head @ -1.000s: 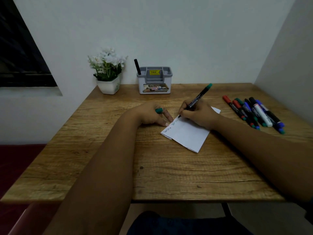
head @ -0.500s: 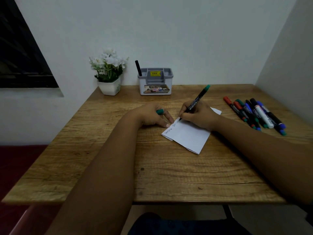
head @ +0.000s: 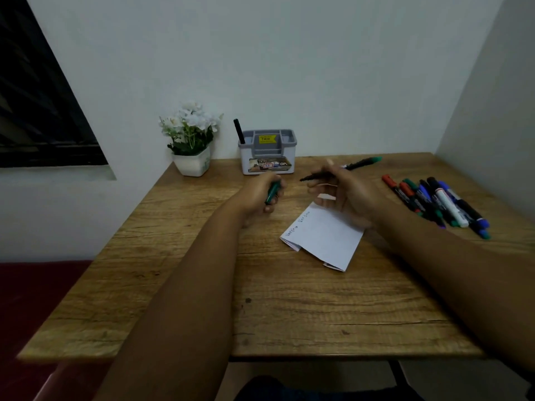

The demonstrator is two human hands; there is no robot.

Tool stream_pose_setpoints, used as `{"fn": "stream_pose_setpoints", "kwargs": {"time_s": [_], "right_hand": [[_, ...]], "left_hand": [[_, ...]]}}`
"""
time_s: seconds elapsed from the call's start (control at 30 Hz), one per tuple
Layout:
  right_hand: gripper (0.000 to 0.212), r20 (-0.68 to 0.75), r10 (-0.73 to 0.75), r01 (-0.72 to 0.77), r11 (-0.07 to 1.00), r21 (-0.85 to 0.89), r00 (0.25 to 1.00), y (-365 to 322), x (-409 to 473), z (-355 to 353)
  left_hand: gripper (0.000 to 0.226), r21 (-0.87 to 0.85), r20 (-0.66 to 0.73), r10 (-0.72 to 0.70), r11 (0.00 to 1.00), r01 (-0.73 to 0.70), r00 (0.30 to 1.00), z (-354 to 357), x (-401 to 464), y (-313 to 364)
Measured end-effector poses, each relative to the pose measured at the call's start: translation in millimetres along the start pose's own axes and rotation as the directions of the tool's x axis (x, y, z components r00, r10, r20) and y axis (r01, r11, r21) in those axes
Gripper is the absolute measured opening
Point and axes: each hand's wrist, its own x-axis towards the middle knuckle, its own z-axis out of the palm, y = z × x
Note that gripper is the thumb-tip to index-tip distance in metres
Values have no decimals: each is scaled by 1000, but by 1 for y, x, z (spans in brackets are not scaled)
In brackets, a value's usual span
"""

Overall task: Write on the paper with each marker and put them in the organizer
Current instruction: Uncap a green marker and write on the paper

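My right hand (head: 344,195) is up off the table (head: 202,285), pinching the green marker (head: 341,168) level above the paper (head: 327,235), tip aimed left. My left hand (head: 260,195), just left of the paper, is curled round the green cap (head: 272,193). The organizer (head: 267,151) is behind the paper, one black marker (head: 239,131) in it. Spare markers (head: 434,202) are right of the paper.

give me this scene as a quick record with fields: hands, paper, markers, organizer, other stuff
left hand: left hand grips the green cap
right hand: right hand holds the uncapped green marker above the table, tip towards the cap
paper: folded white paper on the wooden table, handwriting along its left edge
loose markers: pile of markers on the table's right side
organizer: grey organizer at the back, one black marker standing in it
other: potted white flowers left of the organizer
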Motion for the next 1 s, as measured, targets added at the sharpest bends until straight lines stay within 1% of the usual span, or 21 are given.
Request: {"fn": "stream_pose_setpoints", "kwargs": {"time_s": [0.03, 0.1, 0.2, 0.27, 0.43, 0.53, 0.63, 0.7, 0.8, 0.87, 0.97, 1.0], "right_hand": [[34, 15, 7, -7, 999, 50, 1000, -2, -1, 1], [34, 5, -16, 15, 996, 88, 1000, -5, -1, 2], [29, -44, -46, 50, 994, 94, 998, -7, 0, 0], [25, -53, -51, 55, 996, 72, 997, -5, 1, -2], [24, -38, -49, 50, 999, 23, 998, 0, 1, 0], [23, -64, -68, 70, 997, 28, 996, 0, 1, 1], [20, -110, -107, 115, 991, 65, 988, -5, -1, -1], [19, -97, -102, 104, 994, 17, 990, -5, -3, 0], [18, -34, -89, 85, 991, -106, 995, 0, -10, 6], [25, -6, -122, 120, 980, -157, 993, 1, -13, 13], [31, -16, -142, 138, 980, -145, 990, -1, -13, 20], [32, -12, -139, 136, 983, -126, 990, -1, -12, 21]], "left_hand": [[27, -13, 7, 17, 1000, -17, 1000, 0, 0, 0], [26, 37, 34, 56, 998, -57, 998, -1, -1, 0], [26, 126, 88, 99, 986, -110, 991, -2, -2, 0], [25, 145, 97, 122, 980, -135, 988, -2, -1, -1], [14, 98, 104, 115, 987, -126, 988, -1, -2, -1], [15, 71, 105, 109, 991, -117, 988, -2, -1, -1], [20, 82, 109, 117, 989, -126, 987, -2, 0, 0], [22, 85, 127, 114, 989, -125, 985, -1, -2, 0], [32, 110, 146, 100, 987, -116, 984, 4, -4, -1], [27, 96, 144, 107, 988, -122, 984, 8, -4, 0], [16, 104, 104, 176, 977, -186, 979, 11, -4, 2], [23, 105, 93, 209, 970, -218, 974, 11, -3, 1]]}}
